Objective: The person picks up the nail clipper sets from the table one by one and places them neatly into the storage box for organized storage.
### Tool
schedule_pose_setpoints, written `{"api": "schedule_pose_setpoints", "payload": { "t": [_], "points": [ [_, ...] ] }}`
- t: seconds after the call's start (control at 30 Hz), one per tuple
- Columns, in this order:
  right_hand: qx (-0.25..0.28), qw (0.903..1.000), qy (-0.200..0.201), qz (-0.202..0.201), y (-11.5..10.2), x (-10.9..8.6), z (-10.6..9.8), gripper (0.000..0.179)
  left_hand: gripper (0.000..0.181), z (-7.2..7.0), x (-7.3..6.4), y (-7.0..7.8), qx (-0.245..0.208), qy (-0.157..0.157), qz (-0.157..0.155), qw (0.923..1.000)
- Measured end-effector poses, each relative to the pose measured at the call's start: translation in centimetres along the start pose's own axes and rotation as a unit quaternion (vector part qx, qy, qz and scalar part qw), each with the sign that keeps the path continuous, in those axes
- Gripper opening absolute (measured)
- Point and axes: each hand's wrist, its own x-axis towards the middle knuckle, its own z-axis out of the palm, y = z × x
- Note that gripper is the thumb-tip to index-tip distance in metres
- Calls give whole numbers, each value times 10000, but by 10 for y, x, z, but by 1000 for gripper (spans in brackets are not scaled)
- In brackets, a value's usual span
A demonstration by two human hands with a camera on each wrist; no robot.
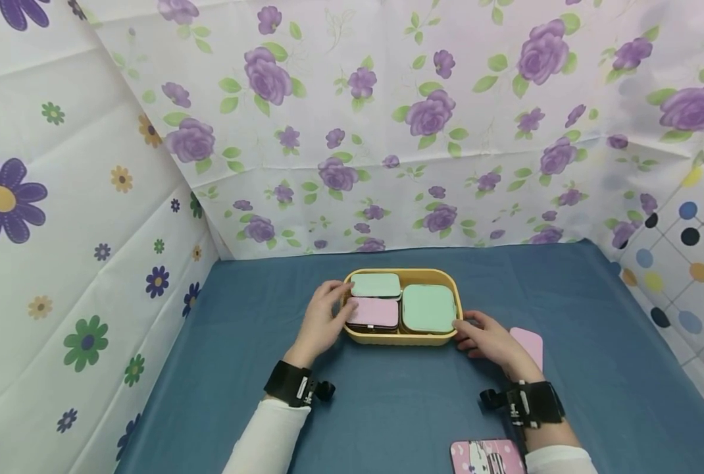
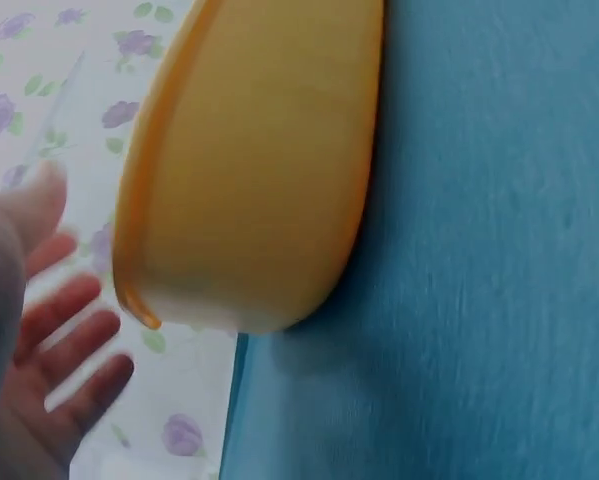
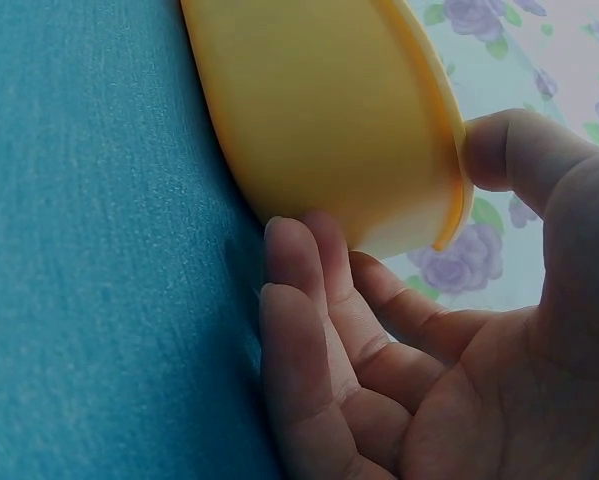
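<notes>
A yellow oblong basket (image 1: 402,340) stands on the blue cloth in the head view. In it lie two boxes with mint green tops, a smaller one (image 1: 376,285) at the back left and a larger one (image 1: 428,308) on the right. A pink-topped box (image 1: 374,312) lies at the front left. My left hand (image 1: 324,321) is at the basket's left end with fingers spread; the left wrist view shows them apart from its wall. At the right end my right hand (image 3: 419,370) holds the basket, thumb at the rim and fingertips against the outer wall.
A flat pink piece (image 1: 528,346) lies right of the basket, partly behind my right wrist. Near the front edge is a pink cartoon-printed rectangle (image 1: 487,457), cut off by the frame. Flowered cloth (image 1: 352,131) hangs behind, with patterned sheets at both sides.
</notes>
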Motion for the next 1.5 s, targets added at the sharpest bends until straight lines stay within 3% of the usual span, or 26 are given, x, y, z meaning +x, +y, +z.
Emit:
{"api": "schedule_pose_setpoints", "payload": {
  "t": [0.07, 0.13, 0.27, 0.4, 0.5, 0.63, 0.8, 1.1, 1.37, 1.5],
  "points": [
    [-15, 10000, -9, 6, 0, 0, 0, 74, 38, 0, -2, 0, -202, 441, -410, 9980],
    [-7, 10000, -2, 25, 0, 0, 0, 74, 35, 1, -5, 1, -534, 804, -902, 9912],
    [11, 10000, -7, 78, 0, 0, 1, 75, 30, 3, -12, 2, -1251, 1099, -1967, 9662],
    [-60, 10000, -22, 55, 1, 1, 0, 76, 32, 8, -18, 2, -2108, 954, -2787, 9321],
    [-90, 9999, 7, 68, 1, 1, 0, 76, 34, 12, -19, 1, -2672, 769, -3097, 9093],
    [-45, 9999, 52, 101, 2, 1, 0, 76, 37, 15, -21, 0, -3102, 446, -3204, 8939],
    [-42, 10000, 39, 79, 3, 2, -1, 76, 37, 15, -22, -3, -3332, 148, -3181, 8874],
    [-105, 9999, 0, 44, 0, 1, 0, 76, 31, 14, -26, -2, -3257, 82, -3020, 8959],
    [-112, 9999, 15, 55, -1, 0, 1, 76, 32, 17, -25, -6, -3196, 23, -3264, 8896],
    [-110, 9999, 10, 52, -2, 0, 1, 76, 32, 15, -25, -6, -3222, -35, -3224, 8901]
  ]
}}
